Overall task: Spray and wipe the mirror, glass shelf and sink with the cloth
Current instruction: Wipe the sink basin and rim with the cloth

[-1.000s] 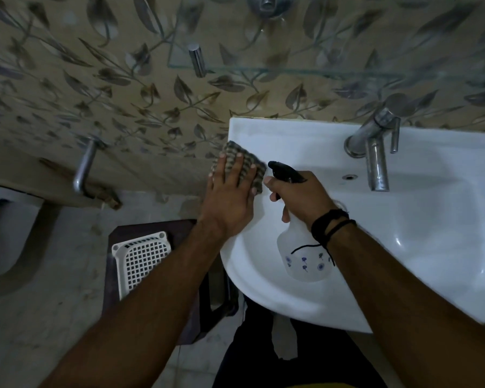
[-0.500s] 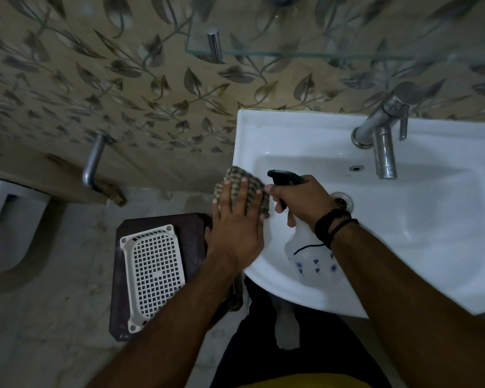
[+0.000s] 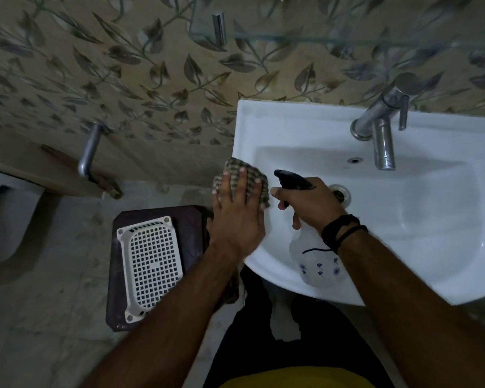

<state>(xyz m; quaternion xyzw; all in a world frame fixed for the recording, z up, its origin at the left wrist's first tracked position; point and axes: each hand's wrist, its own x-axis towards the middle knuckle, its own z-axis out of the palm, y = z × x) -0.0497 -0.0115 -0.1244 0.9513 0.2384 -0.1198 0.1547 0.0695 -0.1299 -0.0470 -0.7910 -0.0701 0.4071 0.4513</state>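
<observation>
The left hand (image 3: 237, 217) lies flat with straight fingers on a checked cloth (image 3: 245, 177), pressing it onto the left rim of the white sink (image 3: 314, 127); its grip is wide and curls round nothing. The cloth is bunched under the fingertips and sits right at the sink's left edge, partly overhanging it.

Just to the right, the right hand (image 3: 310, 205) holds a spray bottle (image 3: 315, 261) by the neck, its grip wrapped round the black spray head (image 3: 290, 179), whose nozzle points left toward the cloth. The clear bottle body, printed with small blue flowers, hangs over the near-left part of the basin. Dark bands circle the right wrist.

A chrome tap (image 3: 381, 135) stands at the far right of the sink, with the drain (image 3: 340, 191) in the basin just beyond the right hand. Above, at the far edge of the view, the glass shelf (image 3: 347, 42) runs along the leaf-patterned wall (image 3: 123, 79) on a metal bracket (image 3: 219, 26).

On the floor to the left of the sink, a white perforated basket (image 3: 150, 264) rests on a dark stool (image 3: 189, 228). A metal pipe (image 3: 88, 152) sticks out from the wall further left.
</observation>
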